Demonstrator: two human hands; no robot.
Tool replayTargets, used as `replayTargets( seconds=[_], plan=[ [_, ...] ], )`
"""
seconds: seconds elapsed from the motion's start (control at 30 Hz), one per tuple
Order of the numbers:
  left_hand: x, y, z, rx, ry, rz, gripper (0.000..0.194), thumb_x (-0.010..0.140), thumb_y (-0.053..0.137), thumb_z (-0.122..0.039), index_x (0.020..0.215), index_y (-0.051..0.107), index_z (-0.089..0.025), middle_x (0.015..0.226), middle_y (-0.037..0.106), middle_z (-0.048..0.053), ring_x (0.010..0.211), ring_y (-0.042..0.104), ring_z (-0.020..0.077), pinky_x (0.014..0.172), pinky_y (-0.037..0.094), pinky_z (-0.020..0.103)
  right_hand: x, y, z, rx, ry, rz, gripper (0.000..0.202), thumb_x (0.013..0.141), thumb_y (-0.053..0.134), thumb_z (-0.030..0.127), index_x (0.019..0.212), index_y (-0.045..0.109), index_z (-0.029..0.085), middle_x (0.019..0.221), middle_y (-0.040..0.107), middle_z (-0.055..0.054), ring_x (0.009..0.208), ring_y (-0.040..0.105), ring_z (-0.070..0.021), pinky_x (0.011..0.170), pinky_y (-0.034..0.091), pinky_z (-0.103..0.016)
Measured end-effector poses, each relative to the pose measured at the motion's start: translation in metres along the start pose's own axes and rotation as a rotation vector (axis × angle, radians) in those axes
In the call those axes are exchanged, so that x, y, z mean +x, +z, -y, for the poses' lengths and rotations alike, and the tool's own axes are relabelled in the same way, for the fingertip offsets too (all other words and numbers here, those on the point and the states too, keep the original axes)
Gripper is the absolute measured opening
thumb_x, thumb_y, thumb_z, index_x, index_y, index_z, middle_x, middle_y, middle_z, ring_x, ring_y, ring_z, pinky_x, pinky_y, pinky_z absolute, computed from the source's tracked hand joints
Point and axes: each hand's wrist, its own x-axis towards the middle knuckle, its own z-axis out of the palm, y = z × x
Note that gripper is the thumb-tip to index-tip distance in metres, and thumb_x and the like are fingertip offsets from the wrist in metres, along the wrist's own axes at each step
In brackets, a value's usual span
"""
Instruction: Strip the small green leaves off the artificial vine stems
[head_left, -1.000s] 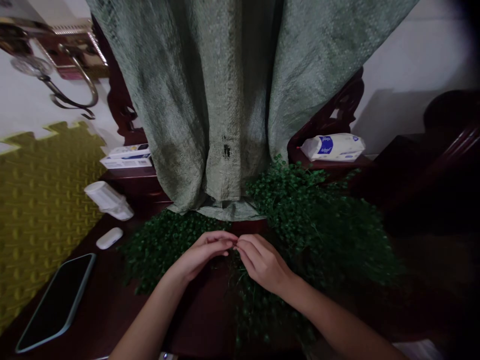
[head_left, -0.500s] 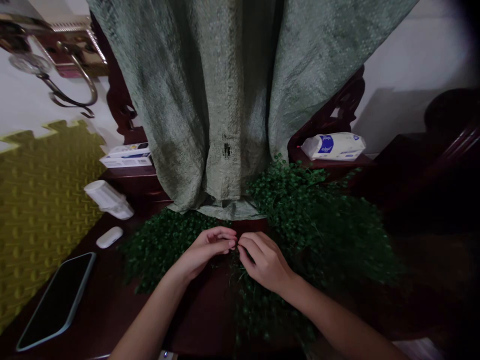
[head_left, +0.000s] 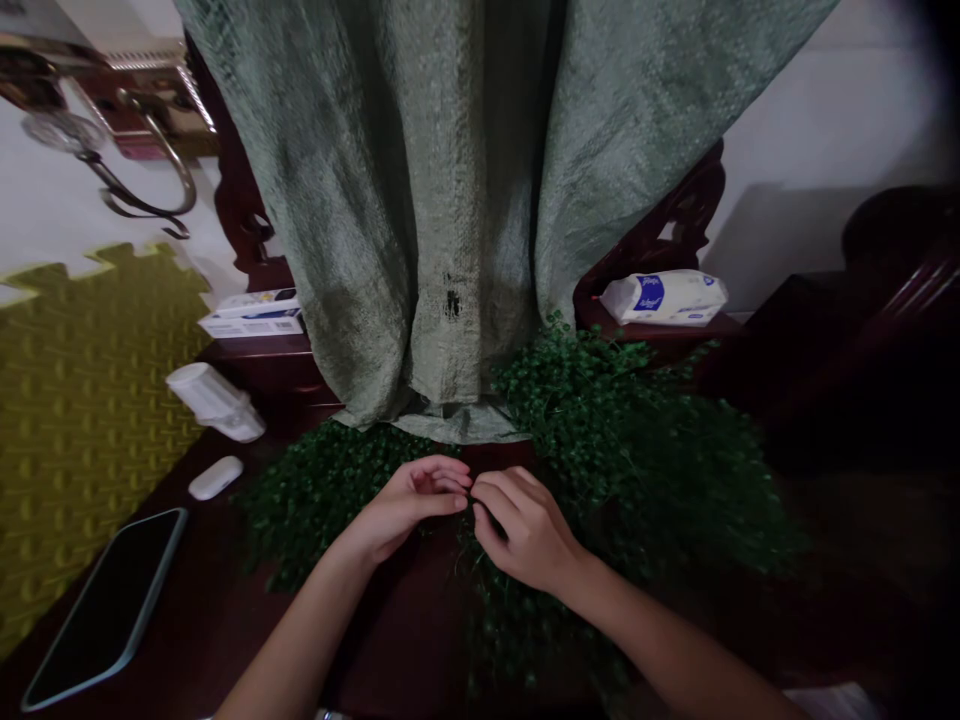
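Observation:
My left hand is loosely curled, thumb and fingertips drawn close together. Its tips nearly meet those of my right hand, which is bent into a pinch. Whatever lies between the fingertips is too small and dark to make out. Behind and beside my left hand lies a heap of leafy green sprigs. A bigger pile of the same fine-leaved greens spreads to the right, with thin stems reaching below my right hand.
A grey-green woven sack hangs over the dark wooden table. To the left lie a phone, a white oval case, a white bottle-like object and small boxes. A tissue pack rests at back right.
Both hands stay close together over the table. My right hand has shifted slightly left and down, and my left fingers have moved a little; the piles look the same.

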Motion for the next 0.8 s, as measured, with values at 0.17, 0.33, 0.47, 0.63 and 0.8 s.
replayTargets(
  seconds=[0.17, 0.33, 0.47, 0.63, 0.8],
  plan=[
    [-0.0003, -0.0002, -0.0012, 0.0, 0.013, 0.007, 0.034, 0.058, 0.084, -0.008, 0.09, 0.074, -0.017, 0.086, 0.071, 0.003, 0.08, 0.063, 0.0117, 0.076, 0.049, 0.02, -0.0007, 0.0025, -0.0009, -0.014, -0.002, -0.014, 0.013, 0.088, 0.046, 0.011, 0.087, 0.057, 0.018, 0.081, 0.061, -0.006, 0.074, 0.055, -0.0182, 0.07, 0.045, -0.033],
    [-0.0007, 0.0011, -0.0012, -0.008, -0.013, -0.035, 0.03, 0.061, 0.084, -0.014, 0.089, 0.075, -0.016, 0.086, 0.071, 0.004, 0.079, 0.064, 0.0115, 0.075, 0.049, 0.02, -0.0008, 0.0042, -0.002, -0.019, 0.0, -0.05, 0.014, 0.088, 0.046, 0.008, 0.087, 0.057, 0.017, 0.082, 0.062, -0.006, 0.074, 0.056, -0.0181, 0.071, 0.046, -0.032],
    [-0.0018, 0.003, -0.003, 0.01, -0.074, -0.082, 0.027, 0.066, 0.082, -0.027, 0.088, 0.074, -0.013, 0.078, 0.071, 0.005, 0.073, 0.065, 0.0125, 0.068, 0.05, 0.02, -0.0006, 0.0046, -0.0027, -0.019, 0.007, -0.083, 0.015, 0.09, 0.045, 0.009, 0.091, 0.058, 0.017, 0.085, 0.063, -0.007, 0.077, 0.057, -0.0178, 0.073, 0.046, -0.032],
    [-0.0017, 0.0033, -0.0026, 0.044, -0.102, -0.033, 0.031, 0.061, 0.085, -0.025, 0.087, 0.073, -0.012, 0.071, 0.072, 0.004, 0.066, 0.065, 0.0119, 0.064, 0.05, 0.02, -0.0001, 0.0047, -0.0029, -0.018, -0.004, -0.085, 0.015, 0.09, 0.045, 0.008, 0.091, 0.057, 0.017, 0.084, 0.062, -0.007, 0.075, 0.056, -0.018, 0.071, 0.046, -0.033],
    [0.0002, 0.0007, -0.0002, 0.031, -0.05, -0.032, 0.032, 0.054, 0.087, -0.014, 0.082, 0.073, -0.012, 0.074, 0.074, 0.004, 0.067, 0.065, 0.0104, 0.066, 0.048, 0.018, 0.0003, 0.0042, -0.0027, -0.017, -0.012, -0.06, 0.013, 0.089, 0.047, 0.008, 0.092, 0.056, 0.016, 0.085, 0.063, -0.007, 0.076, 0.056, -0.0189, 0.072, 0.044, -0.035]
  ],
)
